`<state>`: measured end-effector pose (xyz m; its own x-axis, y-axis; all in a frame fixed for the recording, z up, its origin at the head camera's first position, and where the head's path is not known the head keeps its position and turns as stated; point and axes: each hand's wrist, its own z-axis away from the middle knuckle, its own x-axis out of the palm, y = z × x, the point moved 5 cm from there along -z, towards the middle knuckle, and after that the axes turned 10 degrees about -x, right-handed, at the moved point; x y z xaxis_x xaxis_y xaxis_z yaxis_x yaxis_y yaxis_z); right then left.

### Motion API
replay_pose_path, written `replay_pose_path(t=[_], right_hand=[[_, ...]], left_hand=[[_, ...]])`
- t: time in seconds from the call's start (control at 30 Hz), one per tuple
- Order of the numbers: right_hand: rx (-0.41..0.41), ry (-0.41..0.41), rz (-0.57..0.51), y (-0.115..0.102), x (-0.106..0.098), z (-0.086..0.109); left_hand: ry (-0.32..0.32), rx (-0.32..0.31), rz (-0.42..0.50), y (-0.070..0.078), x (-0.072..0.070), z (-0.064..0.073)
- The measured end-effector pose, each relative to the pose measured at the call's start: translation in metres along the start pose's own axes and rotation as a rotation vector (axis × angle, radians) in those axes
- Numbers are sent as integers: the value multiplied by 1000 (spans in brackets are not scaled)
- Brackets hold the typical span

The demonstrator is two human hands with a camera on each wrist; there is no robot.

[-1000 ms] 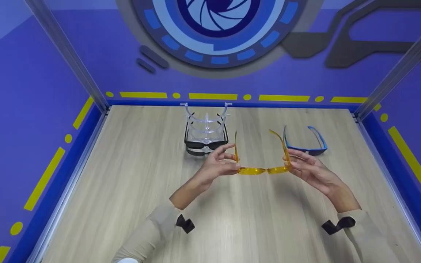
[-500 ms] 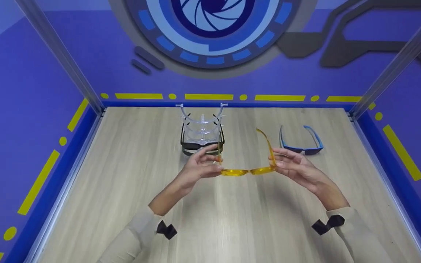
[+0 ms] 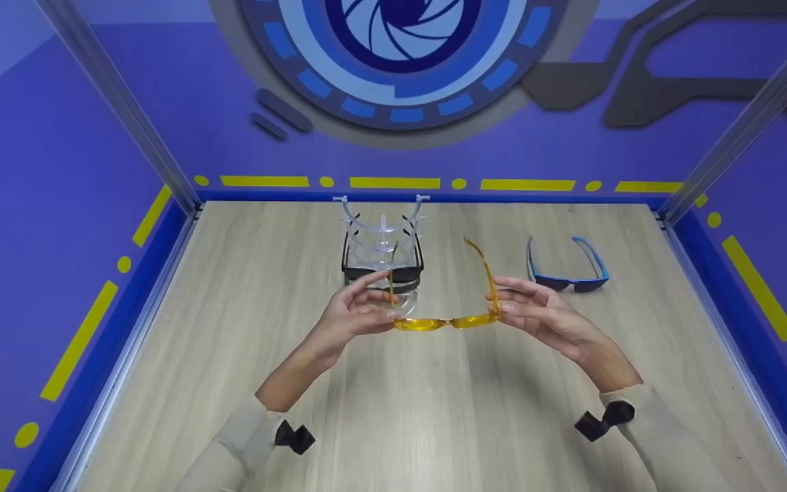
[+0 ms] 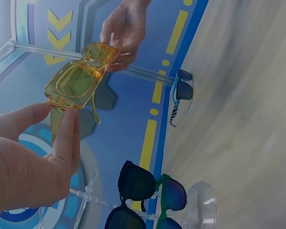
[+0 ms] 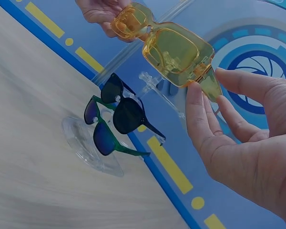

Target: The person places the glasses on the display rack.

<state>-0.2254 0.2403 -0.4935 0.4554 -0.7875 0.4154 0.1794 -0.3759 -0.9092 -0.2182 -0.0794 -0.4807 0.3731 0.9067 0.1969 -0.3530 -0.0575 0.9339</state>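
Yellow transparent sunglasses [image 3: 419,324] are held up between both hands, temples unfolded and pointing away toward the back wall. My left hand [image 3: 356,314] pinches the frame at the left hinge, and my right hand [image 3: 547,314] pinches the right hinge. Behind the left hand stands a clear display stand [image 3: 383,239] bearing two pairs of sunglasses. Black sunglasses [image 5: 128,116] sit on its upper tier, and green-framed sunglasses [image 5: 103,138] with bluish lenses sit below them. The yellow left temple overlaps the stand in the head view. The stand's upper arms carry no glasses.
Blue-framed sunglasses [image 3: 571,283] with dark lenses lie unfolded on the wooden table [image 3: 407,424], beyond the right hand. Blue printed panels [image 3: 489,157] with metal corner posts close off the back and both sides. The stand's round clear base [image 4: 202,205] rests on the table.
Both hands have carried the yellow sunglasses leftward, from between the stand and the blue-framed pair to in front of the stand. The grip on both hinges looks the same.
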Motion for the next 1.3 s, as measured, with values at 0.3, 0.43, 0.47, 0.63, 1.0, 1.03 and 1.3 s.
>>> replay_pose_path(t=[0.3,0.43,0.47,0.63,1.0,1.03,1.3], right_hand=[[17,13,65,4,12,-9],[25,37,90,6,18,-14],[26,42,96,7,19,-16],[24,52,128,11,25,-26],[-2,129,113,23,35,-49],[-3,138,110,24,36,-51],[-24,195,93,29,41,-70]], left_hand=[[15,13,17,0,-13,10],[25,18,18,-1,-20,13],[31,17,14,-1,-22,14],[55,17,13,-1,-34,13],[104,33,18,1,-59,2],[117,32,15,1,-61,0],[175,29,11,10,-80,-10]])
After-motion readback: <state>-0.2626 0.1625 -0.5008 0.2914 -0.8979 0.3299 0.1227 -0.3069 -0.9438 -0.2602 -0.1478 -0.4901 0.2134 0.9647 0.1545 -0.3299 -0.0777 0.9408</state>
